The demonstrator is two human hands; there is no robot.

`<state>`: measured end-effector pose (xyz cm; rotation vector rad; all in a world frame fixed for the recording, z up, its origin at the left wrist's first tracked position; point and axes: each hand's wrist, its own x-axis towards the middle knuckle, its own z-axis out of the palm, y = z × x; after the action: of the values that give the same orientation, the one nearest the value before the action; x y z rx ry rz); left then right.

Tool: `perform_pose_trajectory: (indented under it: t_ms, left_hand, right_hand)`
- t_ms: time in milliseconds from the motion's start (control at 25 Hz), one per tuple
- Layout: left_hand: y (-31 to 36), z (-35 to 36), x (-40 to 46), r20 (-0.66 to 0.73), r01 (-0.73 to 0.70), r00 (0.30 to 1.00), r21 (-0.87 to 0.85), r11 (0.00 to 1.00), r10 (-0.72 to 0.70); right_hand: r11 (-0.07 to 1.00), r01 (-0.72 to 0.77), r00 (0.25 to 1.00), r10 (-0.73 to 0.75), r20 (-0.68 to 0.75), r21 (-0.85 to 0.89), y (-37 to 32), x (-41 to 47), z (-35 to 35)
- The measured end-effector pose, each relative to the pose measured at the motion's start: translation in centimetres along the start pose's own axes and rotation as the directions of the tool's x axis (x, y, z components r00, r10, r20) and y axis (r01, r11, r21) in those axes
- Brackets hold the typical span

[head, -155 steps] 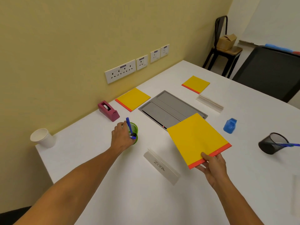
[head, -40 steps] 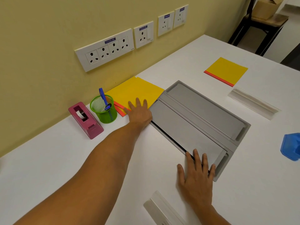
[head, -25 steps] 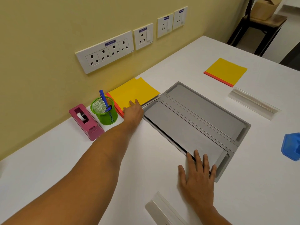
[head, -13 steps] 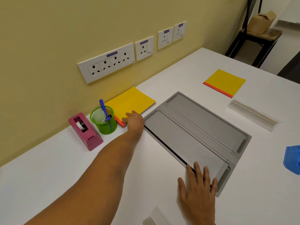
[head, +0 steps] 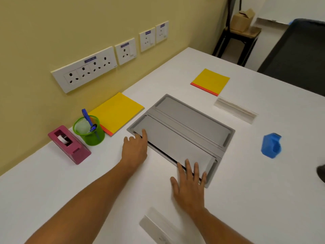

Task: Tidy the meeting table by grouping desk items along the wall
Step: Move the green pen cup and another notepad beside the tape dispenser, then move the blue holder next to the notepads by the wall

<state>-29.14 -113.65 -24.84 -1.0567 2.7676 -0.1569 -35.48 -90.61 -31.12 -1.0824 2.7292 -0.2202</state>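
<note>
Along the wall stand a pink tape dispenser [head: 69, 144], a green mesh pen cup [head: 89, 131] with a blue pen, and a stack of yellow pads [head: 117, 112] with an orange edge. My left hand [head: 135, 149] hovers empty, fingers apart, just in front of the pads at the grey flap's corner. My right hand [head: 190, 185] lies flat and open on the table, fingertips on the grey flap's near end. Further out lie another yellow pad [head: 211, 81], a clear name stand [head: 234, 110], a blue dispenser [head: 271, 145] and a second name stand [head: 158, 228] near me.
A grey cable-box flap [head: 182, 134] is set into the white table [head: 52, 182]. Socket plates [head: 84, 69] line the yellow wall. A black chair [head: 299, 53] stands at the far side, and a stool with a cardboard box [head: 242, 19] is in the corner. A dark object [head: 321, 173] shows at the right edge.
My left hand has come off the yellow pads and drawn back toward me. The pads now lie squared against the wall. My right hand has stayed on the flap.
</note>
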Motion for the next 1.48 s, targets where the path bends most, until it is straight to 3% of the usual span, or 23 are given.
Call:
perform_pose_trajectory:
  t_ms: [120, 200, 280, 360, 480, 640, 800, 920, 1240, 1360, 1480]
  left_hand:
    - [3.0, -1.3, -3.5, 0.017, -0.013, 1.000, -0.132, 0.991, 0.015]
    - [5.2, -2.2, -4.9, -0.005, -0.049, 0.999, -0.179, 0.983, 0.049]
    - [7.2, -3.1, -5.7, -0.043, -0.111, 0.994, -0.198, 0.974, 0.104]
    - [9.4, -4.1, -6.1, -0.081, -0.163, 0.985, -0.203, 0.966, 0.150]
    - [13.1, -5.0, -6.4, -0.139, -0.235, 0.969, -0.243, 0.941, 0.206]
    - [19.3, -6.3, -5.6, -0.096, -0.302, 0.953, -0.327, 0.895, 0.287]
    - [25.1, -7.7, -4.4, -0.085, -0.310, 0.948, -0.474, 0.824, 0.308]
    - [29.8, -7.9, -3.0, -0.083, -0.303, 0.944, -0.600, 0.741, 0.318]
    - [41.6, -7.7, 0.8, -0.074, -0.217, 0.959, -0.814, 0.539, 0.275]
    - [44.7, -7.6, 2.2, -0.091, -0.238, 0.954, -0.810, 0.536, 0.286]
    - [46.6, -6.9, 3.4, -0.076, -0.269, 0.943, -0.750, 0.604, 0.325]
  right_hand:
    - [0.997, 0.058, 0.971, -0.068, 0.229, 0.048, 0.6, 0.8, -2.2]
    - [0.986, 0.051, 0.948, -0.097, 0.304, 0.156, 2.0, 0.6, -4.4]
    - [0.970, -0.011, 0.973, -0.046, 0.225, 0.243, 4.1, -0.8, -5.9]
    - [0.975, -0.085, 0.995, 0.074, 0.063, 0.203, 7.4, -3.0, -6.7]
    - [0.954, -0.269, 0.954, 0.283, -0.096, 0.133, 13.0, -6.7, -6.8]
    - [0.852, -0.514, 0.857, 0.509, 0.078, 0.100, 18.5, -9.3, -4.9]
    - [0.868, -0.496, 0.866, 0.495, 0.066, 0.005, 19.8, -9.0, -4.4]
    - [0.874, -0.484, 0.875, 0.482, -0.048, -0.035, 20.0, -9.0, -3.7]
    - [0.873, -0.487, 0.864, 0.481, -0.152, -0.005, 20.0, -8.6, -2.9]
    - [0.873, -0.487, 0.862, 0.482, -0.159, 0.006, 20.0, -8.5, -2.9]
    - [0.877, -0.480, 0.864, 0.473, -0.170, 0.003, 20.1, -8.4, -3.0]
